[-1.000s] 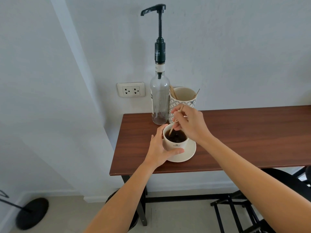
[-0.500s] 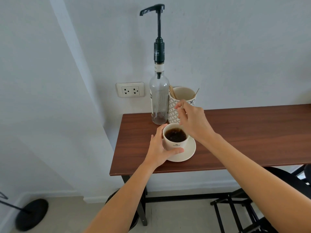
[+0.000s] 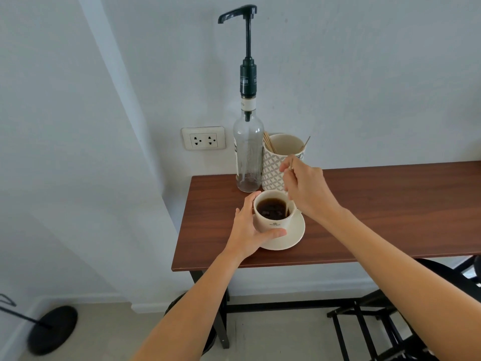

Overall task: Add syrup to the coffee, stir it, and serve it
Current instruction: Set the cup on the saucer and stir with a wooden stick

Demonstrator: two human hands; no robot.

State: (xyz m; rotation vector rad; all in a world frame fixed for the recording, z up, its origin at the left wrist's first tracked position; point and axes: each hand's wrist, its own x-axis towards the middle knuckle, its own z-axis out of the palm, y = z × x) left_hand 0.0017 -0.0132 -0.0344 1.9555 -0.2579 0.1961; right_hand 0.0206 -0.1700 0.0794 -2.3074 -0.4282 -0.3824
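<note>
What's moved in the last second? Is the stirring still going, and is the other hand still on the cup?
The right hand has swung the wooden stir stick from the cup's far-left side round to its right inner wall, tip still in the coffee; stirring continues. The left hand stays wrapped around the cup, which has not shifted on its saucer. The syrup bottle and stick holder are unmoved.
</note>
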